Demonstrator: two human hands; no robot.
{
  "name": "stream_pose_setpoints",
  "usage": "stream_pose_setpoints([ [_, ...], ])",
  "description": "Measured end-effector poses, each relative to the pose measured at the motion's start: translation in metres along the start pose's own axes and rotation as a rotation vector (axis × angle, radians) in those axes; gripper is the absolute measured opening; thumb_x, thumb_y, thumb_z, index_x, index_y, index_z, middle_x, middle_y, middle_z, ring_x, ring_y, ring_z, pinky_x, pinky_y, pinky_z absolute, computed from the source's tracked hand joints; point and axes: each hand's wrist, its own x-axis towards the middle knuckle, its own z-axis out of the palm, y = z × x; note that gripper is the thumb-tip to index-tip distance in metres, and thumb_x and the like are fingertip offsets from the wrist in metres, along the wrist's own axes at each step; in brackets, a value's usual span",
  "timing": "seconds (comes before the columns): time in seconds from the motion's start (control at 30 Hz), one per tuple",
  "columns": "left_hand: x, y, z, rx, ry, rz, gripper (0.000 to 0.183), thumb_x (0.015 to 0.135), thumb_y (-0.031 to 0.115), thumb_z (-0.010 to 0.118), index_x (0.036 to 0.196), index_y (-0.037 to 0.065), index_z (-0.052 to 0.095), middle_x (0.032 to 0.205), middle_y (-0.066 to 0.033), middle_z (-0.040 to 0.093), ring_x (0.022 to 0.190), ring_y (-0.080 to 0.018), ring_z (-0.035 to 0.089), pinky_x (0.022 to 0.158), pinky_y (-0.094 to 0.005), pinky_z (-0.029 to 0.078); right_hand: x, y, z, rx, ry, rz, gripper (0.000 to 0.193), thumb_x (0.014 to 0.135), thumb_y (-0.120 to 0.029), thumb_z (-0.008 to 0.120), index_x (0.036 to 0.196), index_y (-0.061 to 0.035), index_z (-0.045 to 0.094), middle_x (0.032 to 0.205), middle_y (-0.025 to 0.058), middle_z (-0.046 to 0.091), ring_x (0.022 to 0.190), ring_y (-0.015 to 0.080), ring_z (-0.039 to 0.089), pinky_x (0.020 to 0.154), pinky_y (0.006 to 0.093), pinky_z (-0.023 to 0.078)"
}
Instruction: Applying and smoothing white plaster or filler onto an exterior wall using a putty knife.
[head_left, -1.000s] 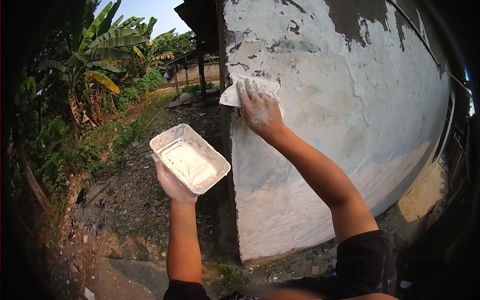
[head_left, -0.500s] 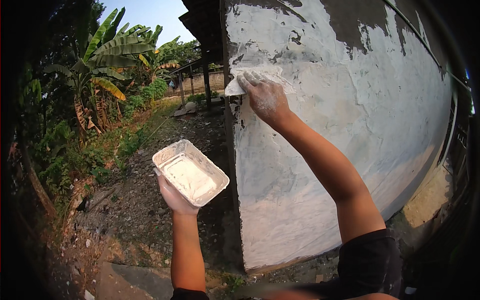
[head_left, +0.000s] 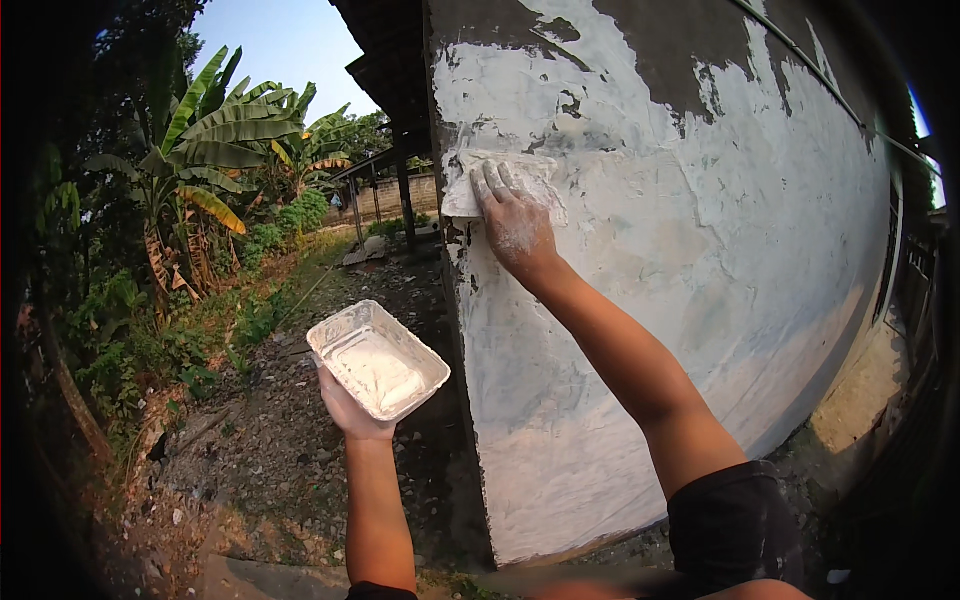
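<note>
My left hand [head_left: 350, 412] grips a white rectangular plastic tub [head_left: 434, 388] from beneath and behind, and its fingers are mostly hidden by it. White putty [head_left: 375, 368] lies in the tub, which is tilted toward me, with smears up its inner walls. Against the wall [head_left: 600, 310], close to its left corner, my right hand [head_left: 517, 222] presses a flat, putty-coated spreader [head_left: 547, 190]. The fingers, dusted white, stretch across the spreader's face; the thumb is hidden. White putty covers most of the wall, while dark grey patches show along the top.
The wall's vertical left edge [head_left: 462, 370] stands between my arms. Stony ground [head_left: 270, 450] lies left, with banana plants [head_left: 215, 140] farther back. A dark post [head_left: 405, 195] stands under a roof beyond the corner. A thin pipe [head_left: 800, 65] crosses the wall's upper right.
My view has shifted slightly, with the wall edge now farther left. The right hand and spreader lie a little lower against the wall's patches; the left hand still holds the tub.
</note>
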Motion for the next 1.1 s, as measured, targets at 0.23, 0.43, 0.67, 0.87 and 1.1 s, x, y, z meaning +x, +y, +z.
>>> stream_pose_setpoints([
  [0.23,0.002,0.003,-0.021,0.149,0.205,0.083,0.056,0.102,0.051,0.038,0.136,0.009,0.053,0.135,-0.012,0.058,0.121,-0.0346,0.057,0.103,-0.0536,0.047,-0.084,-0.074,0.011,0.065,-0.143,-0.22,0.039,0.084,-0.009,0.056,0.12,0.0054,0.062,0.119,0.0254,0.066,0.108,0.0359,0.068,0.083,0.0417,0.059],
  [0.43,-0.013,0.026,-0.004,0.106,0.148,0.068,0.058,0.104,0.05,0.035,0.142,0.008,0.049,0.143,-0.0142,0.053,0.127,-0.0387,0.054,0.107,-0.0593,0.042,-0.011,-0.037,-0.032,0.136,-0.319,-0.128,0.029,0.085,-0.013,0.058,0.113,-0.0065,0.066,0.103,0.0111,0.071,0.09,0.0306,0.071,0.069,0.0447,0.057],
  [0.67,-0.011,0.022,0.008,0.11,0.109,0.045,0.055,0.105,0.046,0.036,0.14,0.007,0.05,0.14,-0.0161,0.055,0.125,-0.039,0.055,0.106,-0.059,0.043,0.04,0.04,-0.018,-0.099,0.05,-0.063,0.036,0.086,-0.012,0.057,0.12,-0.0047,0.065,0.116,0.0128,0.068,0.108,0.0281,0.066,0.084,0.0378,0.057],
  [0.87,-0.009,0.03,0.006,0.164,0.124,0.082,0.055,0.104,0.047,0.038,0.139,0.006,0.051,0.139,-0.0159,0.056,0.125,-0.0391,0.055,0.106,-0.0589,0.044,-0.073,0.01,-0.013,-0.09,-0.284,-0.42,0.044,0.089,-0.014,0.055,0.131,-0.0024,0.058,0.133,0.0166,0.061,0.123,0.0294,0.06,0.105,0.0435,0.046],
  [1.1,-0.003,0.034,0.019,0.185,0.062,0.08,0.055,0.104,0.047,0.038,0.139,0.006,0.051,0.139,-0.0161,0.056,0.124,-0.039,0.056,0.105,-0.0599,0.043,0.007,0.02,-0.045,0.013,-0.107,-0.264,0.027,0.087,-0.015,0.058,0.111,-0.0031,0.064,0.108,0.016,0.069,0.104,0.0297,0.067,0.081,0.0409,0.057],
])
